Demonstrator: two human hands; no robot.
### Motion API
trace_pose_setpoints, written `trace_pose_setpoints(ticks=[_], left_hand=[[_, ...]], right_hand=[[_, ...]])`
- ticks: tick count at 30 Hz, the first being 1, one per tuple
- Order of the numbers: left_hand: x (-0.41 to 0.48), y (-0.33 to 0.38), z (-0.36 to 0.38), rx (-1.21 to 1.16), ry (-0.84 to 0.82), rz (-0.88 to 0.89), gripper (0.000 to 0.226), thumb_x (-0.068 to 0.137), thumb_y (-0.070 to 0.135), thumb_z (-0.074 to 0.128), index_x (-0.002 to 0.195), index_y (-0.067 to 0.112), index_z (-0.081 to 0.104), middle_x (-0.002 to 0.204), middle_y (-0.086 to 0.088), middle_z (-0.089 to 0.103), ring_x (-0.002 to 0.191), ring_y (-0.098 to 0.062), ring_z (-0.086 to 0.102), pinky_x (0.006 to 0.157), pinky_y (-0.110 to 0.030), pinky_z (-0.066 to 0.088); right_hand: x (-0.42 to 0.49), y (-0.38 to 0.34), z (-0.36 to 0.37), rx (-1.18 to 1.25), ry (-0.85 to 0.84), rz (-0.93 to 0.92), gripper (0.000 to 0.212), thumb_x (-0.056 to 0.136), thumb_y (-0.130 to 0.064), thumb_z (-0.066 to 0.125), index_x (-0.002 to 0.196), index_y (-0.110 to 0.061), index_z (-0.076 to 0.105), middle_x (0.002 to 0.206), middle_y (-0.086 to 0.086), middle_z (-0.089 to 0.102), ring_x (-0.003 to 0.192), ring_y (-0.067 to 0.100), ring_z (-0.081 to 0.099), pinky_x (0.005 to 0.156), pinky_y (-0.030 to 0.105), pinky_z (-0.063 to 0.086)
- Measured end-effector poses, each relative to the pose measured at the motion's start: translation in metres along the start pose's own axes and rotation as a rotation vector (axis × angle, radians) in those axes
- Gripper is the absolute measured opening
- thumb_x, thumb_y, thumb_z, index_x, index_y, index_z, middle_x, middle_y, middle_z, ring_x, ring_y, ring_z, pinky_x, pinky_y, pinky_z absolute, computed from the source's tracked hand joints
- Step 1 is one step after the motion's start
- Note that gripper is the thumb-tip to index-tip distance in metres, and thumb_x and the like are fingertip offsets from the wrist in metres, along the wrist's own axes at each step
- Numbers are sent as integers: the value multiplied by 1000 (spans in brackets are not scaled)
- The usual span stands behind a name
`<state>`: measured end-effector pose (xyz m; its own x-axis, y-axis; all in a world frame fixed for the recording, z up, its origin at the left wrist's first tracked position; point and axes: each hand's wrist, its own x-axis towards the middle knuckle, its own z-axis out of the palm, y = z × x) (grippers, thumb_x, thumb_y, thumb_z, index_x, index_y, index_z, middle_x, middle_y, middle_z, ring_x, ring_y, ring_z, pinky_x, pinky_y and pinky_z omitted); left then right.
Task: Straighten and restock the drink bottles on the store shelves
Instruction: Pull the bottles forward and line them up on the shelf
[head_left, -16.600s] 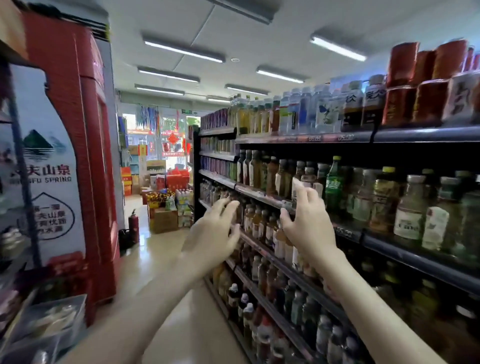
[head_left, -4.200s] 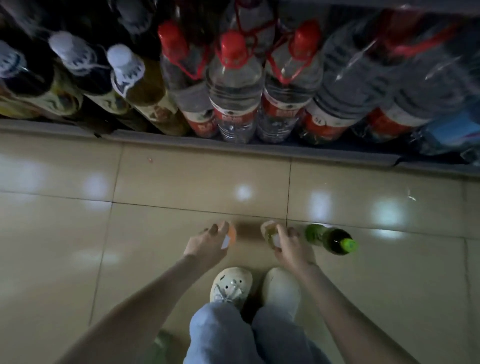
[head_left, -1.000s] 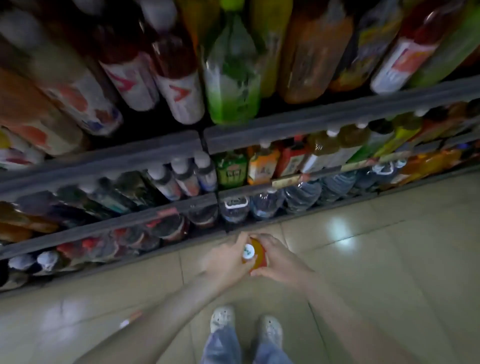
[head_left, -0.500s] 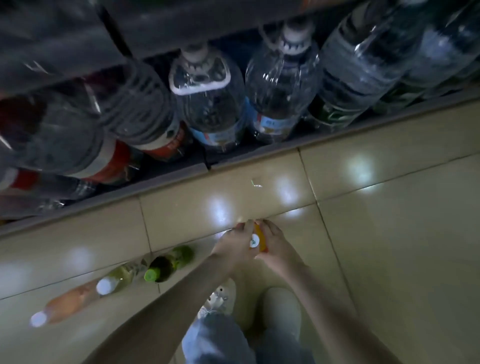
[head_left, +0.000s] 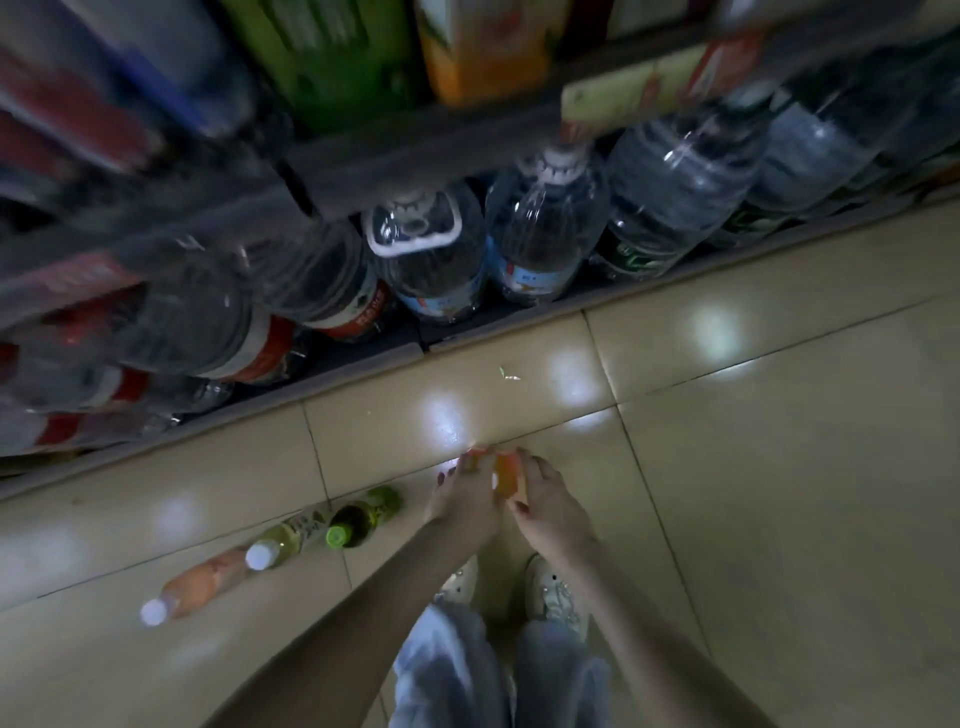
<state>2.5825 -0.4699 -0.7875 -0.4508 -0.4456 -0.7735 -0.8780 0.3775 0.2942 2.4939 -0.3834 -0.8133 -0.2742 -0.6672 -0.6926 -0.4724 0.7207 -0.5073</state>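
I look down at the tiled floor in front of the bottom shelf (head_left: 363, 358). My left hand (head_left: 460, 501) and my right hand (head_left: 550, 512) meet low over the floor, both curled round a small orange drink bottle (head_left: 506, 478). A second orange patch shows at my left fingertips; I cannot tell whether it is another bottle. To the left, a row stands on the floor: a dark green bottle (head_left: 363, 514), a pale yellow bottle (head_left: 288, 538) with a white cap, and a peach-coloured bottle (head_left: 200, 584).
Large clear water bottles (head_left: 545, 234) fill the bottom shelf, some with red labels at the left. Blurred juice cartons sit on the shelf above. My two white shoes (head_left: 553, 592) stand just behind my hands. Bare tile stretches to the right.
The view has tilted up a little, so more of the upper shelf shows. My hands stay together on the orange bottle, with the fingers spread slightly wider.
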Motion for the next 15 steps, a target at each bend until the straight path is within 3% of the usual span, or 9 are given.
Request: trace_pose_setpoints(ticks=[4,9,12,15], left_hand=[[-83,57,-86,-74,78,79,55,95,26,47,146,22,29,143,-8,38,125,-29,45,103,-33,35],[-192,146,-196,-87,147,249,49,94,27,48,142,24,37,140,-5,45,119,-26,51,95,-33,43],[-252,215,-247,-74,225,404,45,94,24,49,138,21,43,132,-7,54,119,-24,52,94,-30,42],[-309,290,-287,-31,318,570,40,93,23,50,133,22,47,127,-2,57,117,-19,53,93,-28,42]], right_hand=[[-81,-54,-91,147,150,-41,47,94,-15,53,139,-17,40,138,3,44,125,19,47,96,23,36],[-187,-119,-227,408,340,-115,37,91,-2,55,123,-21,53,107,-11,51,97,6,54,86,15,41],[-256,-141,-308,401,439,-205,34,92,-4,56,123,-16,54,109,-7,58,90,-8,55,83,10,44],[-320,-145,-385,340,550,-296,38,89,-1,58,127,-8,55,116,3,56,98,6,56,92,17,45]])
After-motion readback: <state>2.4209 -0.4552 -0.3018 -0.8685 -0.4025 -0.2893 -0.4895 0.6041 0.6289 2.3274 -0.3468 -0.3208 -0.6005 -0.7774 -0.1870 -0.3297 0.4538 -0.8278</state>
